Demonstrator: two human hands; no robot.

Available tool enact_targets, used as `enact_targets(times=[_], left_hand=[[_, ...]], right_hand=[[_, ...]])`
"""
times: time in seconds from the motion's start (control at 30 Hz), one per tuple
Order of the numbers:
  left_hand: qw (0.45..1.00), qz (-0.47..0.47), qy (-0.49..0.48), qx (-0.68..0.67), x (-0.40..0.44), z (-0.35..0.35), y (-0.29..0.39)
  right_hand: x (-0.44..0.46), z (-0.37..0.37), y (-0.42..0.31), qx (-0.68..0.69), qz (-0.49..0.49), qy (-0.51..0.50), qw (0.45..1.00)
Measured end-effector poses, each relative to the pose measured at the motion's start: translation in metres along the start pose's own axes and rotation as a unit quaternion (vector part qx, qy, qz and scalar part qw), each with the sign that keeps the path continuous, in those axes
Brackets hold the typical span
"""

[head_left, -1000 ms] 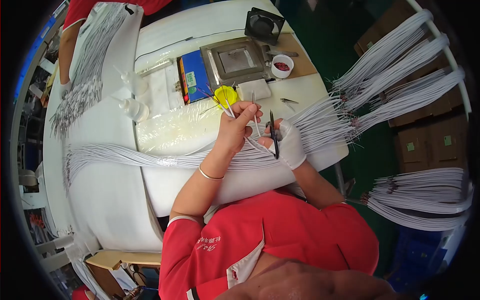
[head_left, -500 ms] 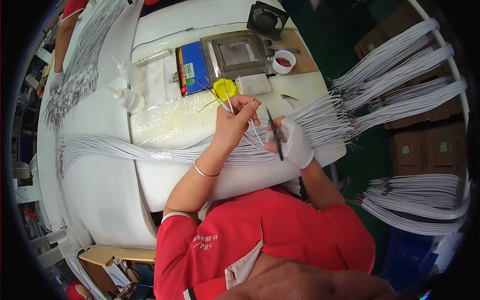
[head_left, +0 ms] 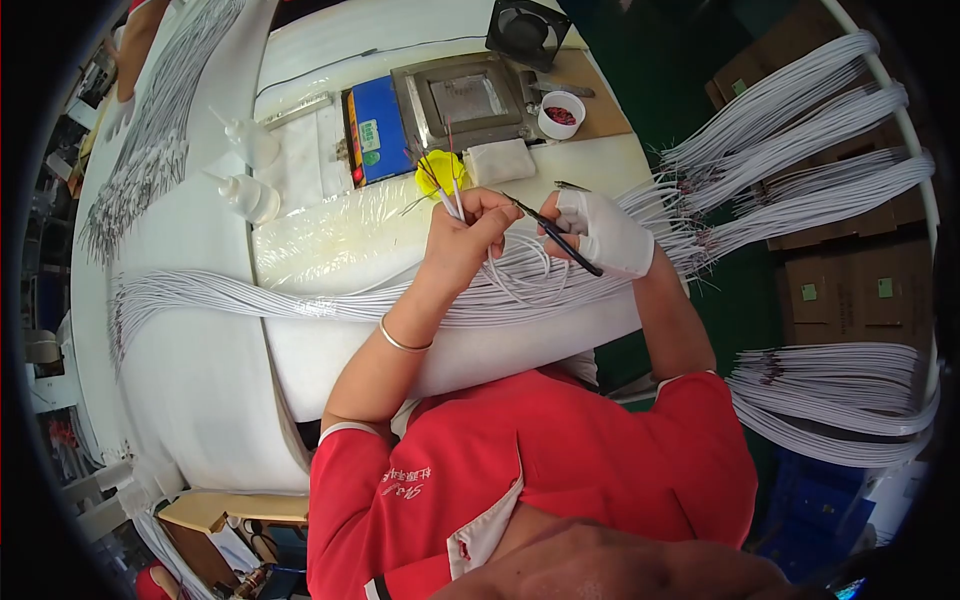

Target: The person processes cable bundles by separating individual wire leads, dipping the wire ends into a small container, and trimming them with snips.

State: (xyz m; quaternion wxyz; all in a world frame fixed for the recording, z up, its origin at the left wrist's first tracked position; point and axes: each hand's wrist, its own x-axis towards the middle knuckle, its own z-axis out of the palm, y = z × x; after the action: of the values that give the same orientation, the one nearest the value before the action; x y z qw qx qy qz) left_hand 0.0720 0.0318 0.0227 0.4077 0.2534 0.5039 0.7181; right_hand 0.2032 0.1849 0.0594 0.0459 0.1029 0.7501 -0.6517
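My left hand [head_left: 462, 238] is closed on white cables [head_left: 450, 203], whose thin dark and red wire ends stick up past the fingers. In my right hand [head_left: 612, 238], which wears a white fingerless glove, is a pair of black tweezers [head_left: 575, 252]. Their tip reaches the left thumb and fingertip; what it touches there is too small to make out. A loop of white cable [head_left: 530, 272] hangs below the hands, over a long bundle of white cables [head_left: 370, 306] lying across the table.
Behind the hands are a yellow dish [head_left: 440, 174], a folded white cloth [head_left: 500, 160], a grey metal device [head_left: 465, 100], a white cup of red bits [head_left: 561, 115] and a black fan [head_left: 527, 33]. Squeeze bottles [head_left: 248, 198] stand left. Cable bundles [head_left: 800, 220] hang right. Another person's arm [head_left: 135, 50] shows upper left.
My right hand has moved up and to the right, turning the tweezers so their tip now meets the left fingertips. The left hand keeps hold of the cables, nearly still.
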Motion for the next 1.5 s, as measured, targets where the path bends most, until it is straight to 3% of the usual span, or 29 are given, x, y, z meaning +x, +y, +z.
enact_targets(times=[0.33,0.47,0.7,0.9,1.03,1.13,1.23,1.3,1.37,1.5], left_hand=[[0.998,-0.057,-0.004,0.016,0.025,0.018,0.016],[0.996,-0.087,-0.036,0.01,0.066,0.029,0.022],[0.983,-0.165,-0.045,0.058,0.156,0.041,0.011],[0.977,-0.21,-0.031,0.025,0.189,0.047,0.002],[0.976,-0.207,-0.022,0.063,0.19,0.044,0.003],[0.993,-0.114,-0.018,-0.011,0.159,0.033,0.018],[0.995,-0.049,0.069,-0.056,0.107,0.032,0.032],[0.993,-0.022,0.075,-0.087,0.078,0.026,0.028],[0.99,0.0,0.074,-0.123,0.062,0.024,0.025],[0.978,0.001,0.007,-0.21,0.04,0.022,0.026]], right_hand=[[0.003,-0.03,0.0,0.014,-0.018,0.007,1.0],[0.009,-0.055,-0.008,-0.048,-0.048,0.039,0.997],[0.046,-0.118,0.028,0.083,0.052,0.103,0.99],[0.052,-0.131,0.036,0.018,0.06,0.148,0.987],[0.051,-0.136,0.041,0.018,0.052,0.176,0.983],[0.04,-0.133,0.024,0.065,0.033,0.197,0.978],[0.015,-0.1,0.013,0.296,-0.018,0.228,0.927],[-0.004,-0.054,0.011,0.301,-0.008,0.174,0.938],[-0.019,-0.004,0.015,-0.023,-0.138,0.197,0.97],[-0.028,0.029,0.011,0.046,-0.113,0.261,0.958]])
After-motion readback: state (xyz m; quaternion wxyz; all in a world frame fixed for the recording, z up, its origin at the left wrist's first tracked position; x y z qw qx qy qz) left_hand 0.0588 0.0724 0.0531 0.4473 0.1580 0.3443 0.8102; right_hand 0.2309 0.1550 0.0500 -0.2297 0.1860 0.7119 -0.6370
